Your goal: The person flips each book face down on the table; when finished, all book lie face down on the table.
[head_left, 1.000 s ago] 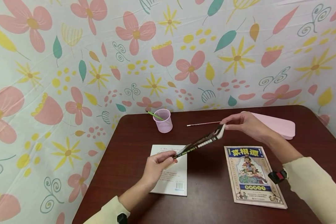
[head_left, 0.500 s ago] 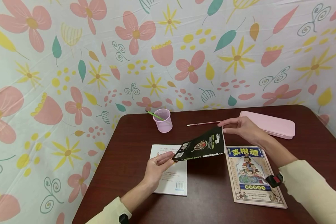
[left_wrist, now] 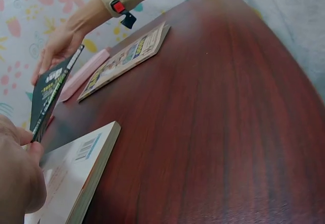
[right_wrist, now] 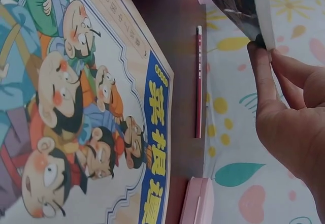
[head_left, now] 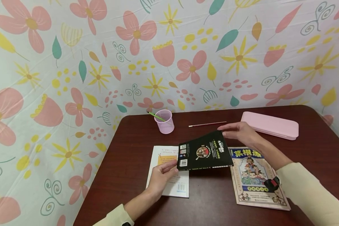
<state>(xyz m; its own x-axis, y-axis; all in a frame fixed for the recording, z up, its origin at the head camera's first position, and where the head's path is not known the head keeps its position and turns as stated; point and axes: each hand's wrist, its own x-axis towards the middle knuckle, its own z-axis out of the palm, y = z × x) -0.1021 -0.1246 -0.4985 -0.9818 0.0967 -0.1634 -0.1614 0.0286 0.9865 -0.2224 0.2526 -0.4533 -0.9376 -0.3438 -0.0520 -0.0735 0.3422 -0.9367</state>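
Since half a second ago, the black book (head_left: 204, 153) has tipped over more, so now I see much more of the side with the round picture, and its right end has come down a bit. Under it is my desk (head_left: 118, 175), dark red-brown and shiny, with wood lines on it. Behind the desk hangs a white cloth (head_left: 101, 50) with pink flowers, yellow flowers and green leaves all over it. Near the back of the desk stands a light purple cup (head_left: 167, 127) with a green stick (head_left: 153, 115) leaning in it. To the right of the cup lies a thin red pencil (head_left: 207, 124), and farther right is a long pink case (head_left: 271, 125). A white book (head_left: 172, 188) lies flat on the left, and a book with a blue top (head_left: 255, 179) and a crowd of cartoon people lies flat on the right. I hold the black book up in the air between those two, and its left end is over part of the white book. My left hand (head_left: 160, 179) pinches its near left corner between thumb and fingers. My right hand (head_left: 243, 133) pinches the far right corner with just the tips, and the rest of that hand stays off the cover.
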